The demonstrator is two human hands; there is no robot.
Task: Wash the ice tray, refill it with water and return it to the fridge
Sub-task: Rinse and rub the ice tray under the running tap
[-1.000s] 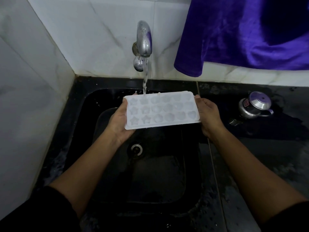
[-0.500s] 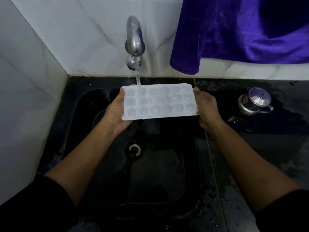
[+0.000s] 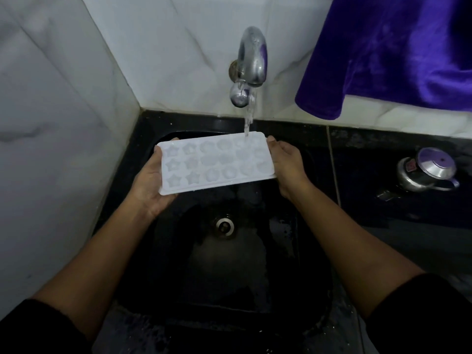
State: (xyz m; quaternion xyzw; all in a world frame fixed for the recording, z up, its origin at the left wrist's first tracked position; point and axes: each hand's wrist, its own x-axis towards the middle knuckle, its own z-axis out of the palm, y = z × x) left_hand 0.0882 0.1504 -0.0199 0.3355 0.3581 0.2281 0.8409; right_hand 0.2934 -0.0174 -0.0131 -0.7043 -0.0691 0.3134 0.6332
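At the left side of the frame we see a pale tiled wall (image 3: 51, 149) that meets the back wall in a corner. Below it begins the black sink (image 3: 242, 282), with its round drain (image 3: 224, 226) in the middle of the frame.

The left hand (image 3: 150, 180) comes up from the lower left. Its palm lies under the left short end of the ice tray (image 3: 217, 162), and its fingers are curled around that end, so that fingertips show at the upper left edge.

The white ice tray is held in the air above the sink, a little above the centre of the frame. Its long axis runs left to right across the frame, and the right end stands slightly higher in the frame than the left end. The open cavities face up toward the camera, with star shapes at the left end and rounder shapes to the right.

Above the tray, the metal tap (image 3: 251, 57) comes out of the back wall. A thin water stream (image 3: 248, 118) falls from it and lands on the upper right corner of the tray.

The right hand (image 3: 288, 164) grips the right short end, with the thumb on the upper edge and the other fingers underneath.

In the upper right hangs a purple cloth (image 3: 396, 52). Below it, on the dark wet counter (image 3: 396, 221) at the right edge, stands a metal pot (image 3: 426, 169), well apart from the tray.
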